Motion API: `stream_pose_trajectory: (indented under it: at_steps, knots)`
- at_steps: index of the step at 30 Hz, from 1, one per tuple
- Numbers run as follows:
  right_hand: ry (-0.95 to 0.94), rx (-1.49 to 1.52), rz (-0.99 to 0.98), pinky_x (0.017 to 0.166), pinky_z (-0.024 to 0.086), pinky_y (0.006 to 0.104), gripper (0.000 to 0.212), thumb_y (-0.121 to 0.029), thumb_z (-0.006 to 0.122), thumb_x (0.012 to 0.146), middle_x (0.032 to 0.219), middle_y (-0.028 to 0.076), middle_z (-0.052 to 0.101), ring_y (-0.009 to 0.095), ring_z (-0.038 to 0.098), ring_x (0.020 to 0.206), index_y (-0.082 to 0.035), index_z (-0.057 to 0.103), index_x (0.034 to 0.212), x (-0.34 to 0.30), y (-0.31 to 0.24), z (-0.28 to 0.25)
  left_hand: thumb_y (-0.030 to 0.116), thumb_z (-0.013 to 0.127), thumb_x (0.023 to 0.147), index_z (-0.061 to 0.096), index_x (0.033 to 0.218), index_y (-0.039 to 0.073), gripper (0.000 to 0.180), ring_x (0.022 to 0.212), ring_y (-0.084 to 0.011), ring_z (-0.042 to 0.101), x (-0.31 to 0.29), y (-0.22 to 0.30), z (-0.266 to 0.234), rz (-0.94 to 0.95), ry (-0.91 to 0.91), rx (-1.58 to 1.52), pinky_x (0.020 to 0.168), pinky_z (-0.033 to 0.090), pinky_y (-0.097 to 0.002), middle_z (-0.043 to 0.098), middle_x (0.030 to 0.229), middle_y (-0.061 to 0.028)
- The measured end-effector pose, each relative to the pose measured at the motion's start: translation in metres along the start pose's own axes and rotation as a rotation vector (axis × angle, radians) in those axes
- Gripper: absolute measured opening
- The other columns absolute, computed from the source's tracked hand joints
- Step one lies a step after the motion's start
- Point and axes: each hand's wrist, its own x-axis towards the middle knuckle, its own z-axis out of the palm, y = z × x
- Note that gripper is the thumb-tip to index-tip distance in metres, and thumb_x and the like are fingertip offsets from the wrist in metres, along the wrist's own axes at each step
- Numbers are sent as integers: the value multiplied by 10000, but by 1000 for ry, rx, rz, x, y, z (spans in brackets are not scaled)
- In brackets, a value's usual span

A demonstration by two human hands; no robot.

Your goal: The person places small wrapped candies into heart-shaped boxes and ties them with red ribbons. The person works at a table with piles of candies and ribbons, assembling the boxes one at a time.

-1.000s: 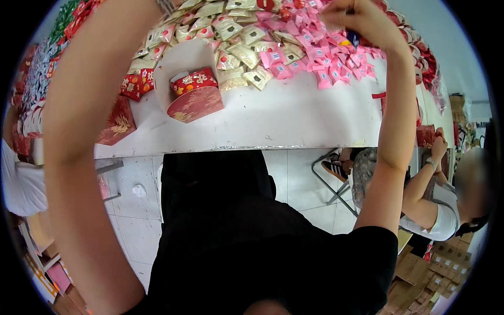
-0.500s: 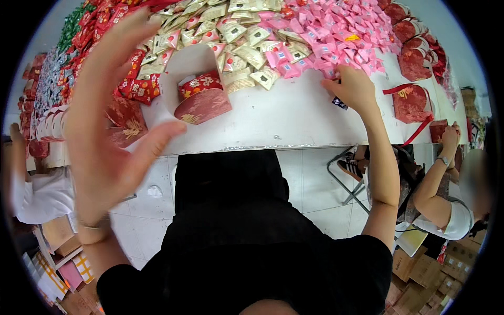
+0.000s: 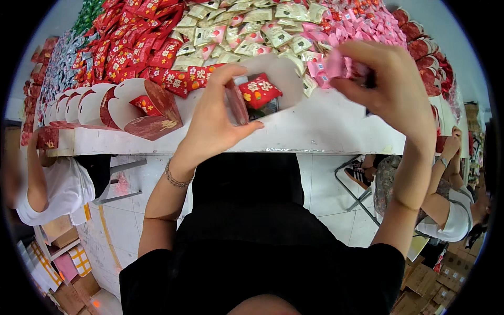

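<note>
My left hand (image 3: 212, 118) is closed round the side of an open candy box with a white inside (image 3: 290, 84) and a dark red patterned outside. The box is tilted above the white table's front part. Inside it lies a red flowered packet (image 3: 261, 92), with something dark and shiny below it. To the right, my right hand (image 3: 391, 79) is raised with its fingers pinched on a pink wrapped candy (image 3: 335, 64). A dark piece also shows in that hand, too blurred to name.
Heaps of red packets (image 3: 142, 47), cream packets (image 3: 252, 34) and pink candies (image 3: 367, 26) cover the table's far side. Left stand another box (image 3: 155, 127) with a red packet and a row of open boxes (image 3: 73, 107). People sit at both sides.
My left hand has come down from its raised, open position and gripped the box. My right hand has lifted off the table by the pink heap, bringing a pink candy toward the box.
</note>
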Motion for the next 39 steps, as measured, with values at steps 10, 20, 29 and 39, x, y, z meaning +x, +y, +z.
stream_pose_trajectory:
  at_steps: [10,20,29,39]
  knots:
    - [-110,139,-205,603,466,361,324,-317,769,730,734,75,624,255,613,654,-73,630,891,80,-55,45,95,891,617,124,1379,34,1083,1318,-328,409,-12,4,3,45,47,-17,1092,358,-455,330,1387,-230]
    - [45,488,-260,777,531,370,442,-277,696,816,1103,148,648,309,655,977,-28,610,1171,43,-54,59,105,871,631,230,1370,39,980,1212,-335,483,-20,-12,7,34,140,-134,1008,420,-415,407,1313,-206]
    - [-478,234,-301,695,527,382,155,-22,625,698,870,145,660,318,654,825,-4,688,839,60,-47,68,121,901,602,170,1398,-2,1088,1298,-329,421,-21,-6,7,99,18,-75,1071,378,-451,357,1383,-220]
    - [-332,419,-397,648,525,367,155,36,660,679,826,112,646,286,656,750,-13,677,825,75,-23,27,148,904,613,319,1338,69,935,1282,-379,425,-30,13,-10,165,112,76,1047,356,-496,399,1354,-261]
